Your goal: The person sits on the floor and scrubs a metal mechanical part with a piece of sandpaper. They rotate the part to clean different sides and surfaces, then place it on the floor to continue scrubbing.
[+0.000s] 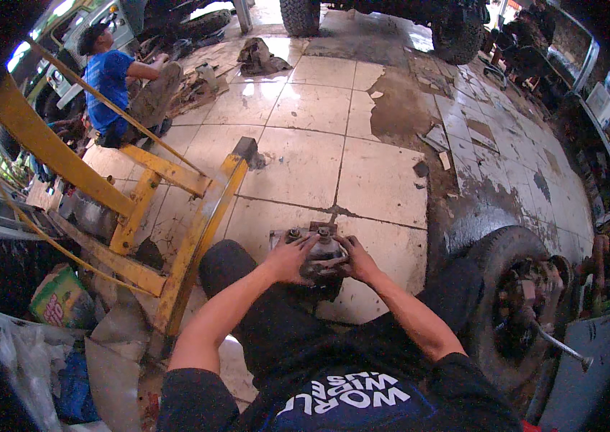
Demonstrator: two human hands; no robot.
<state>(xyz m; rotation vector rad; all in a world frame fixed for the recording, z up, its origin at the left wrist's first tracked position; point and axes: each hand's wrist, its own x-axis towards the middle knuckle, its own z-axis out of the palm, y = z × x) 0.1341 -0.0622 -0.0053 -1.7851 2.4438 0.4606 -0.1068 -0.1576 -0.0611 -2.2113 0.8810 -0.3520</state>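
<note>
- Dark shirt (283,367) with white lettering nearest the camera, the wearer's dark-trousered legs bent to either side
- Floor (305,155): pale glossy square tiles, dark grimy joints; to the right, tiles broken away around a brown bare patch (402,108)
- Left side: yellow steel frame (202,241), paint scuffed; green-and-yellow sack (61,297) near the lower edge
- Right side: worn tyre (496,252) around a rusty hub, just beside the wearer's leg
- Far side: co-worker in blue shirt (109,79) low by the floor; vehicle tyre (299,16) at the top
- Metal part (324,252): between the wearer's knees, dark, greasy-looking, grey sheen mid-body, two round fittings on its far side; underside hidden
- Left hand (292,258): half open, fingers laid over the part's left side
- Right hand (357,258): loosely curled against its right side; firmness of either hold, cannot tell
</note>
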